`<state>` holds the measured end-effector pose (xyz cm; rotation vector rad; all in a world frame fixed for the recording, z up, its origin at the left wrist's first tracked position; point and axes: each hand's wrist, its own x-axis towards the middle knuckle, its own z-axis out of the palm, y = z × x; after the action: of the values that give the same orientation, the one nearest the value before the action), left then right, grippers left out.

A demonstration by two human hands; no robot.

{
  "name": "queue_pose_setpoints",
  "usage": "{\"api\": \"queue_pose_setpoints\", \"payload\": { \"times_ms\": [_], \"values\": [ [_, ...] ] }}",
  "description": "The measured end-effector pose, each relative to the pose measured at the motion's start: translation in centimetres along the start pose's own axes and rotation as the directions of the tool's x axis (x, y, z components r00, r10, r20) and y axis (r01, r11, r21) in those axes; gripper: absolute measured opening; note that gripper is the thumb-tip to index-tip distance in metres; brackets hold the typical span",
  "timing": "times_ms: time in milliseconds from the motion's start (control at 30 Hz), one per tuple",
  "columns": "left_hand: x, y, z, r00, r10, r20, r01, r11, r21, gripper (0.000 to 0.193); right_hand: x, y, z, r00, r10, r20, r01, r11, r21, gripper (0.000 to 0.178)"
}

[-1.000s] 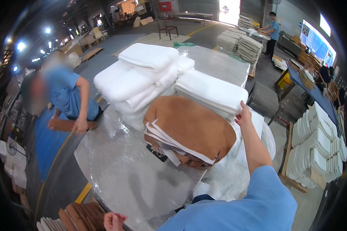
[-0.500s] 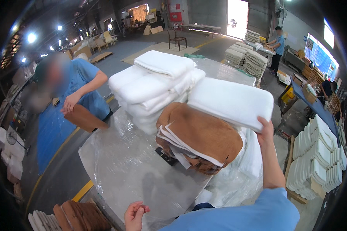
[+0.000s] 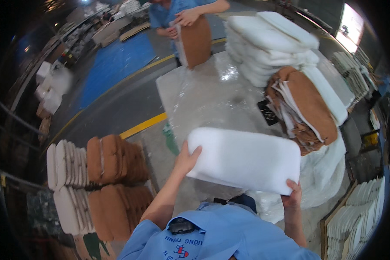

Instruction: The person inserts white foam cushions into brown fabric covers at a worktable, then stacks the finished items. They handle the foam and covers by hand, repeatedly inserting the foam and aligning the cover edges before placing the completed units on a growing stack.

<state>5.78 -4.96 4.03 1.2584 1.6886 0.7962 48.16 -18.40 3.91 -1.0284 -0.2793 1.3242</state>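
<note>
Shirt (image 3: 221, 236), one, light blue, on the person nearest me. Left hand (image 3: 187, 159), one, gripping the left end of a white pad (image 3: 245, 160), thumb on top, other fingers mostly hidden. Right hand (image 3: 292, 195), one, gripping the same pad's near right corner. The pad, oblong, round-cornered, is held in front of the body over the near part of a plastic-wrapped table (image 3: 195, 95); whether its underside touches, I cannot tell. Off to the left, brown padded pieces (image 3: 117, 212), two rows, beside off-white pads (image 3: 66, 162), also two rows. At right, more white pads (image 3: 355, 225), set close together. Clear plastic sheeting (image 3: 310, 173), crumpled, below a heap of brown covers (image 3: 310, 102) with white edges; a small black item (image 3: 268, 113), kind unclear, beside the heap. Beyond, a stack of thick white padding (image 3: 268, 47). Across the table, a co-worker (image 3: 167, 15), both hands on one upright brown piece (image 3: 198, 43). Farther, a blue floor sheet (image 3: 117, 65) and a bright doorway (image 3: 350, 28).
</note>
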Motion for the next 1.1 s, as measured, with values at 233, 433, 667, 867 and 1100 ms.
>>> {"api": "queue_pose_setpoints", "payload": {
  "times_ms": [233,433,667,867,1100],
  "values": [
    [-5.6,-14.5,-0.6,0.934,-0.305,-0.184,0.206,0.883,-0.421,0.068,4.0,8.9,-2.5,0.915,0.386,0.114,-0.354,0.906,-0.232,0.069],
    [-7.2,-16.7,-1.4,0.916,-0.17,-0.363,0.203,0.978,0.053,0.063,6.9,7.8,-0.4,0.98,0.194,-0.034,-0.138,0.55,-0.824,0.067],
    [-3.9,-12.1,2.3,0.936,0.002,-0.351,0.121,0.937,0.327,0.066,11.6,10.8,2.5,0.892,-0.188,0.412,0.369,-0.223,-0.902,0.069],
    [-2.6,-11.0,1.1,0.888,-0.406,-0.218,0.428,0.902,0.063,0.068,10.6,12.9,3.6,0.958,-0.15,0.244,0.214,-0.192,-0.958,0.075],
    [-2.7,-17.1,-1.1,0.803,-0.596,-0.009,0.486,0.664,-0.568,0.076,11.3,13.0,4.5,0.954,-0.117,0.278,0.25,-0.205,-0.946,0.076]
  ]
}}
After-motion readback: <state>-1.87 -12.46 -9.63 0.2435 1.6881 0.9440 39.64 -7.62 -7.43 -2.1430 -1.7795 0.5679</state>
